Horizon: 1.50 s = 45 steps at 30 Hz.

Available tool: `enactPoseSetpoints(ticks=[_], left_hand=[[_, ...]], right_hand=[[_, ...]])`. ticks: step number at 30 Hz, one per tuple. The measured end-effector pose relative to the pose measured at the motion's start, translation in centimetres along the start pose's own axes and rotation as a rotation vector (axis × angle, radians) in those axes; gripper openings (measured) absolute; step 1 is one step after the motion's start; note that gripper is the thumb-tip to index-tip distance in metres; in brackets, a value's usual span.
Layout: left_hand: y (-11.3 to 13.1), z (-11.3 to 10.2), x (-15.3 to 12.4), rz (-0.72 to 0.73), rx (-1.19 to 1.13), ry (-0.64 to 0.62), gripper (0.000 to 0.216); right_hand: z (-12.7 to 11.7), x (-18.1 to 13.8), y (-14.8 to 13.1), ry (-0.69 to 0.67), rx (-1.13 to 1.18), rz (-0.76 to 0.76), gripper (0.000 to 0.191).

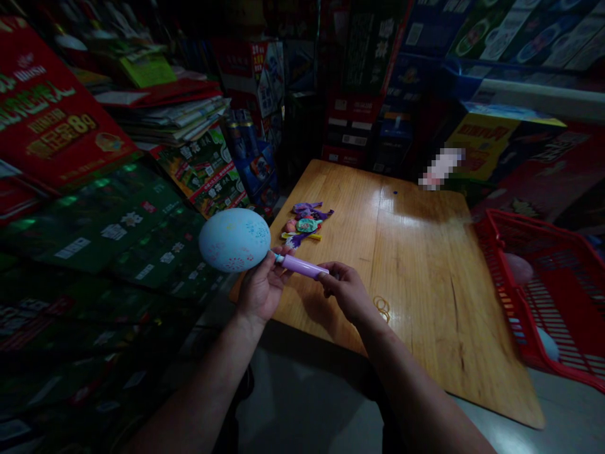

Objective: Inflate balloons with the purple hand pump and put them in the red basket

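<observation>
A light blue balloon (235, 239) with printed flower-like patterns is inflated and sits on the nozzle of a purple hand balloon pump (302, 267). My left hand (263, 285) is closed around the balloon's neck where it meets the nozzle. The far end of the pump is gripped by my right hand (344, 287), whose fingers partly hide the handle. Both hands are above the near left part of the wooden table (420, 271). Behind the pump lies a small pile of limp balloons (307, 225) in several colours. Yellow rubber bands (382, 308) rest beside my right forearm.
A red plastic basket (520, 315) stands at the table's right edge, with a pink balloon (518, 269) and a pale blue balloon (548, 344) inside. Stacked green cartons (118, 227) crowd the left side. More boxes (350, 123) line the back.
</observation>
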<state>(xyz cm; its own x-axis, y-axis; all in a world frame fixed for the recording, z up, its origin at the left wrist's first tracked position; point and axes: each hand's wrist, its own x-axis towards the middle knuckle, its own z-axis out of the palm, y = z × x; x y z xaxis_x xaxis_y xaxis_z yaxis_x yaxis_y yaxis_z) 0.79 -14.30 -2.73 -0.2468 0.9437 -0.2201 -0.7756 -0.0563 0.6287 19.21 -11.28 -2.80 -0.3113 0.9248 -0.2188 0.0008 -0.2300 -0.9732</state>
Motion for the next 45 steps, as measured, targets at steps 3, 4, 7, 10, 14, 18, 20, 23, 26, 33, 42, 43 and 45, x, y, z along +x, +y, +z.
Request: enactPoseSetpoints(ticks=[3,4,7,10,14,18,20,23,26,33,42,43,45], left_hand=[[0.3,-0.3,0.5,0.022,-0.043,0.059,0.011],[0.4,-0.4,0.7,0.025,-0.054,0.077,0.011],[0.5,-0.6,0.9,0.047,-0.067,0.124,0.008],[0.6,-0.7,1.1,0.064,-0.067,0.157,0.007],[0.7,-0.9,1.1,0.043,-0.082,0.173,0.005],[0.9,-1.0,1.1,0.047,-0.08,0.166,0.005],[0.9,-0.8,1.0,0.043,-0.068,0.147,0.007],[0.9,-0.5,0.6,0.044,-0.026,0.083,0.012],[0.7,-0.3,0.2,0.045,0.041,-0.005,0.016],[0.5,-0.4,-0.5,-0.002,0.108,-0.099,0.02],[0.5,-0.4,0.1,0.057,0.06,0.006,0.021],[0.8,-0.5,0.3,0.078,0.056,0.038,0.02],[1.6,-0.8,0.7,0.12,0.046,0.122,0.016]], right_hand=[[0.3,0.0,-0.2,-0.007,-0.021,-0.007,0.024],[0.3,0.0,-0.3,-0.007,-0.032,-0.009,0.024],[0.4,-0.1,-0.4,-0.007,-0.077,-0.017,0.024],[0.7,-0.2,-0.3,0.012,-0.145,-0.047,0.023],[1.1,-0.3,-0.1,0.039,-0.197,-0.084,0.023],[1.4,-0.5,-0.3,-0.005,-0.135,-0.016,0.023],[1.5,-0.5,-0.5,0.001,-0.131,-0.004,0.022],[1.4,-0.6,-0.6,0.036,-0.156,-0.018,0.02],[1.0,-0.6,-0.6,0.028,-0.122,-0.024,0.019],[0.2,-0.6,-0.5,0.037,-0.101,-0.01,0.019],[0.4,-1.0,-0.8,0.011,-0.102,-0.015,0.023],[0.1,-1.0,-0.7,0.016,-0.093,-0.013,0.023],[-0.5,-0.8,-0.5,0.034,-0.063,-0.003,0.024]])
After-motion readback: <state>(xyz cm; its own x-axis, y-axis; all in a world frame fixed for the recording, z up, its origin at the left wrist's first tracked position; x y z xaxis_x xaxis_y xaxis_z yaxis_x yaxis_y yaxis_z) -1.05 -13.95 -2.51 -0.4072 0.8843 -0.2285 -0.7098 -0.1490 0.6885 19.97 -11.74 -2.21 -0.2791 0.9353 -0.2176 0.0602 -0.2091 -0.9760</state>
